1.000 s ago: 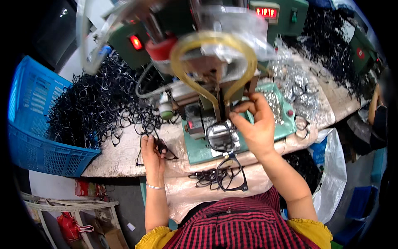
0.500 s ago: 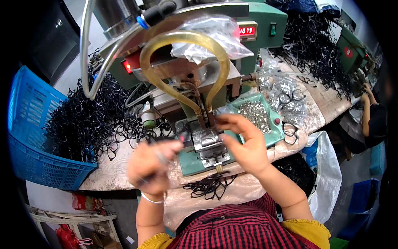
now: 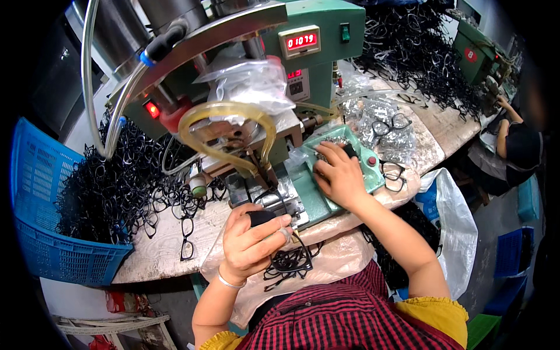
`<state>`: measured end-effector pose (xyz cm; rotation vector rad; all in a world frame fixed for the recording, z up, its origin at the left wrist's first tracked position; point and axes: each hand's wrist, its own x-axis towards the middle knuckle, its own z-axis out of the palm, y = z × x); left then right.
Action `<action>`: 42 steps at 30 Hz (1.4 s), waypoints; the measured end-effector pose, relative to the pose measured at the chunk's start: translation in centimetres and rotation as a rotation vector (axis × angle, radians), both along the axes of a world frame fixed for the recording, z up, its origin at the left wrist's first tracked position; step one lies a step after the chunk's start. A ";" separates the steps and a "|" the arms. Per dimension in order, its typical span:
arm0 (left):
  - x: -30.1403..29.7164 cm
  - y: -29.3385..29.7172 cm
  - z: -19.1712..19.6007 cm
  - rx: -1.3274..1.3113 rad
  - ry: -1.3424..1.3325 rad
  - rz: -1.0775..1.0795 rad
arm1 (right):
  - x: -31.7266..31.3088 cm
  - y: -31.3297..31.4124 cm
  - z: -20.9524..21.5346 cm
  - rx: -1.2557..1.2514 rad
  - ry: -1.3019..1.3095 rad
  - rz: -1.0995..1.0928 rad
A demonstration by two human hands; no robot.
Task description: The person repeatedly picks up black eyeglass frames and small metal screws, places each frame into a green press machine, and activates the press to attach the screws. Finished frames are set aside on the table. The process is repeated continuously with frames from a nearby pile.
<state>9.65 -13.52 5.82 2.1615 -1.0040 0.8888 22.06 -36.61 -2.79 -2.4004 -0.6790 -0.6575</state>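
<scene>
- far left: blue crate (image 3: 41, 233), black eyeglass frames (image 3: 111, 192) spill from it over the bench, likely stock within reach
- lower centre: left hand (image 3: 252, 240) curled tight round one black frame (image 3: 261, 217), held close before the green press (image 3: 291, 87), looks staged for loading
- right of centre: right hand (image 3: 341, 175) palm down, fingers loosely spread in the green parts tray (image 3: 373, 175), touching small metal bits; nothing clearly gripped

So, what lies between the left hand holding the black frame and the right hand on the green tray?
In the head view, the machine's metal clamp bed and green base lie between the left hand and right hand.
</scene>
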 end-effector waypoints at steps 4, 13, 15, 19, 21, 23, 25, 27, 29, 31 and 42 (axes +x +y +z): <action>-3.1 1.6 -0.1 0.107 -0.192 0.172 | 0.8 -0.4 1.7 -0.048 -0.112 -0.109; -4.1 19.3 -11.9 -0.065 0.619 1.277 | -0.3 -0.9 -1.5 1.181 0.314 -0.109; -4.0 19.2 -14.5 -0.083 0.456 1.358 | 0.3 -0.2 -1.7 1.107 0.290 0.016; -4.7 20.3 -13.1 -0.328 0.474 1.162 | 0.4 -0.8 -0.6 0.980 0.343 -0.059; -3.5 23.5 -10.5 -0.398 0.376 1.096 | 0.4 -1.3 0.3 0.862 0.380 -0.051; -0.8 27.8 -8.8 -0.305 0.254 1.150 | 0.7 -1.2 0.5 0.873 0.441 -0.012; 2.8 31.1 -8.9 -0.480 0.398 1.068 | 0.8 -1.2 0.2 0.666 0.293 0.023; 5.2 31.4 -11.5 -0.975 0.555 0.837 | 0.2 -1.6 -0.3 0.588 0.201 0.018; 6.2 29.0 -14.8 -0.700 0.445 1.019 | -1.4 -2.5 -0.6 0.533 0.065 -0.120; 5.1 25.4 -17.0 -0.845 0.437 0.954 | -3.7 -3.8 -0.2 0.601 0.083 -0.230; 1.0 17.9 -10.7 -2.007 0.890 0.393 | -4.1 6.1 8.0 0.651 0.218 0.258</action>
